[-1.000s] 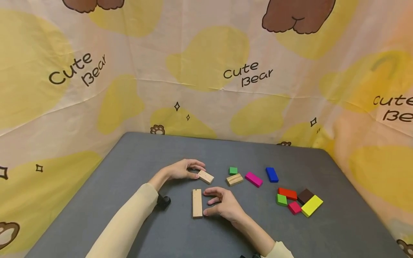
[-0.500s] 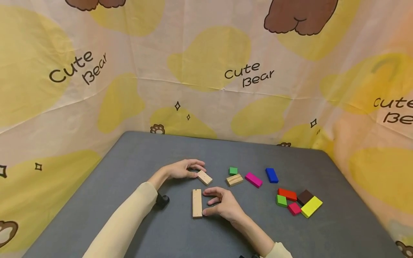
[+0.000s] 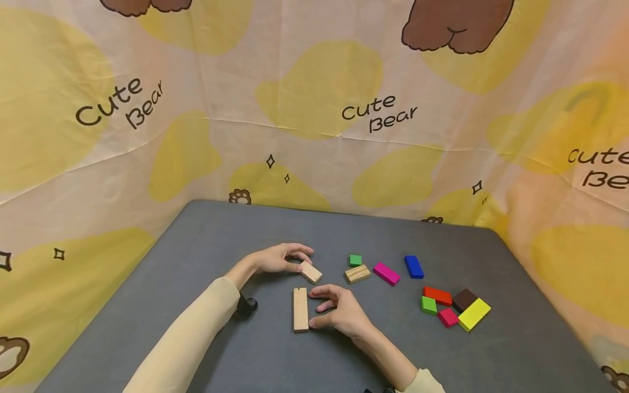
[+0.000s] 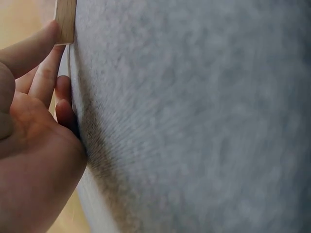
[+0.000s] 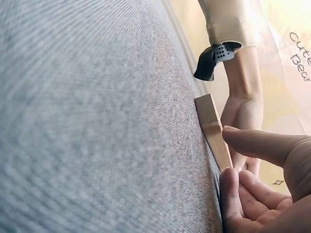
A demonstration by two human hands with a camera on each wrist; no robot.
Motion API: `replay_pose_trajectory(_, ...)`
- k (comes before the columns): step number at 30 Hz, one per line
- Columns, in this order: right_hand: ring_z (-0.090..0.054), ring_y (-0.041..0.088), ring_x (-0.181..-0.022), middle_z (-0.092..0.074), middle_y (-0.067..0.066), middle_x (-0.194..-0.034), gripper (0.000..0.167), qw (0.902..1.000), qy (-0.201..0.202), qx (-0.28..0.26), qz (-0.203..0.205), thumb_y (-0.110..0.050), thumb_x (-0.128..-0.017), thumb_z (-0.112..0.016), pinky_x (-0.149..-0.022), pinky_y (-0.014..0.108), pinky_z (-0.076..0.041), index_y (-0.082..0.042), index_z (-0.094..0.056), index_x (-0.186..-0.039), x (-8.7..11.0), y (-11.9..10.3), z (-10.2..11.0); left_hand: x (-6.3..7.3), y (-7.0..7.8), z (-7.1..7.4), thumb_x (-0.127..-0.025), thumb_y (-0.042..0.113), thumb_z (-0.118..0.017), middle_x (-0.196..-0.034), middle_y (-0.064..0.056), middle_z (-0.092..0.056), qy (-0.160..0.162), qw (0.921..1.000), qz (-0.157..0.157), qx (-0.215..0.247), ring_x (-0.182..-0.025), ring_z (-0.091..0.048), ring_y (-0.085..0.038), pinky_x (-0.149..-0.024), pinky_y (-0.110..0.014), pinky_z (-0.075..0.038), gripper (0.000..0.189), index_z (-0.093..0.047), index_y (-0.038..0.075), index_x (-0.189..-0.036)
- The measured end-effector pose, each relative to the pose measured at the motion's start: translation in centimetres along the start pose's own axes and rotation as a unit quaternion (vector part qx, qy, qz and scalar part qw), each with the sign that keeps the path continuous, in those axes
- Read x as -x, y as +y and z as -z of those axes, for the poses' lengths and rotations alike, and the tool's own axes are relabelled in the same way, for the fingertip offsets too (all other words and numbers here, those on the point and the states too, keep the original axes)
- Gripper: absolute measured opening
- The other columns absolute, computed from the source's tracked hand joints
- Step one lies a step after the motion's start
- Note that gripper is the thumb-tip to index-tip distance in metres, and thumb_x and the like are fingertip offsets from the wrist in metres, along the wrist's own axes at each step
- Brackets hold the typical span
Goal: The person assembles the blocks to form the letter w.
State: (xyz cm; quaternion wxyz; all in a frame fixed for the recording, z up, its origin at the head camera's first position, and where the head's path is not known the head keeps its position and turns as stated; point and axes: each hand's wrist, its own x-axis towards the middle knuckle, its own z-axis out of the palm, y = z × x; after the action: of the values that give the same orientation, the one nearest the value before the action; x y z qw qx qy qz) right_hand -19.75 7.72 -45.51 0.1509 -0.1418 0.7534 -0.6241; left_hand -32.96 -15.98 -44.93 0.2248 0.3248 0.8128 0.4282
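Note:
My left hand (image 3: 276, 258) is at the left end of a short plain wooden block (image 3: 311, 272), pinching it between thumb and a finger. In the left wrist view the thumb presses one face of that wooden block (image 4: 65, 22), and a finger reaches behind its end. A longer plain wooden block (image 3: 301, 310) lies on the table closer to me, pointing away. Beside its right edge is my right hand (image 3: 344, 312), fingers loosely bent. The thumb tip is at or very near the long block's side; the right wrist view shows the long block (image 5: 212, 126) ungripped.
Right of the short block lie a grained wooden block (image 3: 357, 274), a green cube (image 3: 355, 260), a magenta block (image 3: 386, 274) and a blue block (image 3: 414, 267). Further right, a red block (image 3: 437, 296), a yellow block (image 3: 474, 315) and several others cluster on the grey table (image 3: 236, 229).
The short wooden block has shifted slightly left and toward me, turning a little under my left hand. My right hand and the long block have hardly moved.

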Motion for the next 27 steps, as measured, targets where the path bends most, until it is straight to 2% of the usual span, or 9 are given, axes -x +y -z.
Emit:
replay_pose_trajectory(10, -0.061, 0.023, -0.09, -0.065, 0.011, -0.119, 0.061, 1.0, 0.0, 0.005, -0.001, 0.007, -0.065, -0.087, -0.072, 0.031, -0.05, 0.001, -0.064, -0.12, -0.1, 0.1, -0.1, 1.2, 0.2, 1.4, -0.097, 0.011, -0.064, -0.12, 0.004, -0.067, -0.035, 0.9992, -0.002, -0.021, -0.137, -0.036, -0.023, -0.11, -0.051, -0.023, 0.044, -0.052, 0.005, -0.14)
replay_pose_trajectory(13, -0.061, 0.023, -0.09, -0.065, 0.011, -0.118, 0.061, 0.9999, 0.0, 0.011, 0.0, 0.007, -0.063, -0.088, -0.073, 0.03, -0.051, 0.0, -0.064, -0.12, -0.2, 0.0, -0.2, 1.6, 0.1, 1.8, -0.097, 0.009, -0.064, -0.121, 0.003, -0.067, -0.036, 0.9992, -0.002, -0.019, -0.136, -0.037, -0.022, -0.109, -0.05, -0.026, 0.044, -0.053, 0.005, -0.139)
replay_pose_trajectory(16, -0.061, 0.023, -0.089, -0.066, 0.011, -0.117, 0.063, 0.9998, -0.001, 0.017, 0.004, 0.007, -0.062, -0.089, -0.073, 0.029, -0.051, 0.001, -0.064, -0.12, -0.1, -0.1, -0.3, 1.9, 0.0, 1.8, -0.097, 0.006, -0.063, -0.123, 0.001, -0.066, -0.022, 0.9996, -0.01, -0.015, -0.135, -0.04, -0.022, -0.107, -0.049, -0.029, 0.044, -0.053, 0.004, -0.14)
replay_pose_trajectory(18, -0.06, 0.023, -0.089, -0.066, 0.011, -0.117, 0.063, 0.9997, 0.001, 0.024, 0.008, 0.007, -0.062, -0.089, -0.073, 0.029, -0.05, 0.001, -0.064, -0.12, -0.1, -0.2, -0.4, 2.1, 0.0, 1.6, -0.097, 0.004, -0.062, -0.124, -0.001, -0.066, 0.007, 0.9999, -0.009, -0.012, -0.131, -0.045, -0.022, -0.104, -0.047, -0.034, 0.043, -0.053, 0.003, -0.139)
replay_pose_trajectory(21, -0.06, 0.023, -0.089, -0.066, 0.009, -0.116, 0.065, 0.9992, 0.004, 0.038, 0.008, 0.006, -0.061, -0.09, -0.072, 0.029, -0.05, 0.0, -0.064, -0.12, -0.1, -0.2, -0.5, 2.3, 0.2, 0.8, -0.097, 0.003, -0.062, -0.119, -0.007, -0.068, 0.081, 0.9966, 0.002, -0.013, -0.118, -0.056, -0.023, -0.095, -0.042, -0.043, 0.037, -0.057, -0.001, -0.133)
replay_pose_trajectory(24, -0.059, 0.024, -0.089, -0.066, 0.007, -0.115, 0.067, 0.9982, 0.008, 0.059, 0.006, 0.005, -0.059, -0.092, -0.072, 0.031, -0.049, -0.001, -0.064, -0.12, -0.1, -0.3, -0.7, 2.8, 0.8, -0.3, -0.094, 0.01, -0.068, -0.107, -0.006, -0.069, 0.166, 0.9852, 0.044, -0.01, -0.101, -0.063, -0.021, -0.083, -0.038, -0.049, 0.032, -0.064, -0.001, -0.124)
replay_pose_trajectory(27, -0.058, 0.024, -0.09, -0.065, 0.006, -0.115, 0.069, 0.9968, 0.013, 0.079, 0.005, 0.004, -0.058, -0.093, -0.073, 0.033, -0.048, -0.003, -0.064, -0.12, -0.1, -0.5, -0.9, 3.3, 1.6, -1.5, -0.09, 0.017, -0.075, -0.099, -0.002, -0.069, 0.22, 0.9723, 0.079, -0.006, -0.091, -0.063, -0.017, -0.077, -0.036, -0.049, 0.033, -0.068, 0.001, -0.117)
